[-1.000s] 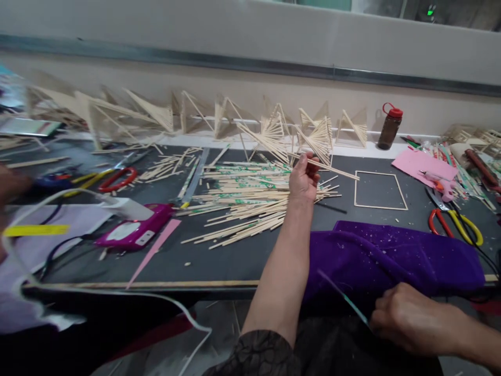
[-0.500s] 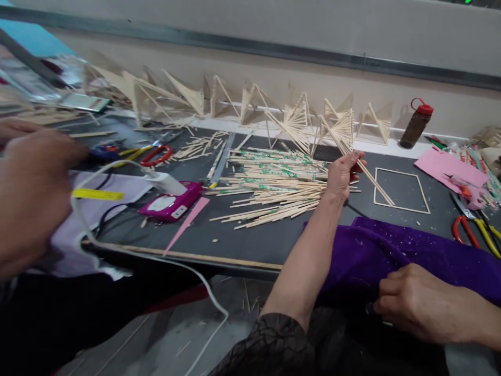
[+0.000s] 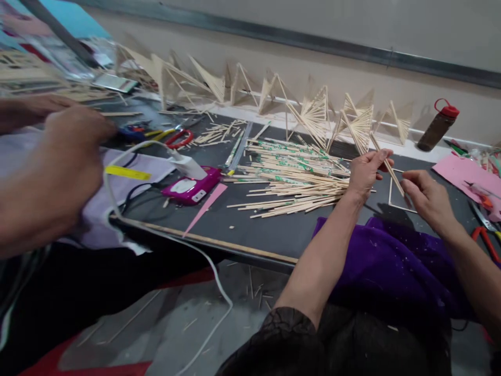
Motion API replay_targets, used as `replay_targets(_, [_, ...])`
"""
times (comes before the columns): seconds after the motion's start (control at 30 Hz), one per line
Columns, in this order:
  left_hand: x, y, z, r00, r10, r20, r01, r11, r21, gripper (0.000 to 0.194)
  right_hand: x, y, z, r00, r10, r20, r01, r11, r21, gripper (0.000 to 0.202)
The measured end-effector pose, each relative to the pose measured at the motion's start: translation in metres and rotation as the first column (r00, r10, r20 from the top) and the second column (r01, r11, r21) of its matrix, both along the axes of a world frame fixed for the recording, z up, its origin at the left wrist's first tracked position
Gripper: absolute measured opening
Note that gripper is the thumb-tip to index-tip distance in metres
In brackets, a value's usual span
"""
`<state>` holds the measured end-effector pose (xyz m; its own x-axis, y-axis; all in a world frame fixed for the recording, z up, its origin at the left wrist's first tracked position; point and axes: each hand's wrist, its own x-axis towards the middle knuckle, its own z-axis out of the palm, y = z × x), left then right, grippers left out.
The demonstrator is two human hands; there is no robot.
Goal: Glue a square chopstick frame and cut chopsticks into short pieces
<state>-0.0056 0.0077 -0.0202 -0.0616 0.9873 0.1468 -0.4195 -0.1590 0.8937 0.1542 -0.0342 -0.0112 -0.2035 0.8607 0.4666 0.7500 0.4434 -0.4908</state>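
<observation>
My left hand (image 3: pixel 370 169) is closed around a few pale wooden chopsticks (image 3: pixel 395 177), held slanting above the table. At their lower end, my right hand (image 3: pixel 428 198) has its thumb and fingers closed on the tips. Below the hands lies a thin square stick frame (image 3: pixel 390 196), partly hidden by the right hand. Beside my left wrist spreads a pile of loose chopsticks (image 3: pixel 289 196), some in clear wrappers with green print. A purple cloth (image 3: pixel 391 261) covers the table edge and my lap under both forearms.
Fan-shaped stick structures (image 3: pixel 317 115) line the wall. A red-capped bottle (image 3: pixel 438 125), pink sheet (image 3: pixel 465 169) and red-handled pliers (image 3: pixel 487 243) are at right. Leftward are a magenta power socket (image 3: pixel 191 188), a white cable (image 3: pixel 211 271) and a co-worker's hands (image 3: pixel 74 136).
My right hand has risen from the purple cloth to the lower end of the chopsticks in my left hand. The camera view has shifted, moving the table contents rightward in the picture.
</observation>
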Motion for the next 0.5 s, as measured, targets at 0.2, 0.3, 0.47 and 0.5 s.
replay_targets(0.2, [0.0007, -0.0064, 0.0039, 0.995, -0.08, -0.067, 0.086, 0.991, 0.1, 0.024, -0.0031, 0.007, -0.0131, 0.948, 0.187, -0.258, -0.244, 0.947, -0.208, 0.035])
replay_targets(0.3, [0.0042, -0.0075, 0.0028, 0.976, -0.212, -0.042, 0.216, 0.968, 0.132, 0.023, -0.0041, 0.0064, -0.0084, 0.944, 0.18, -0.277, -0.236, 0.955, -0.183, 0.035])
replay_targets(0.47, [0.0056, -0.0014, -0.0008, 0.943, -0.266, 0.201, 0.263, 0.964, 0.043, 0.025, 0.0004, 0.0099, -0.0072, 0.995, 0.099, 0.027, -0.099, 0.995, 0.004, 0.027])
replay_targets(0.5, [0.0047, 0.0, -0.0008, 0.934, -0.231, 0.272, 0.234, 0.972, 0.02, 0.023, 0.0002, 0.0092, -0.0054, 0.996, 0.041, 0.075, -0.051, 0.99, 0.133, 0.024])
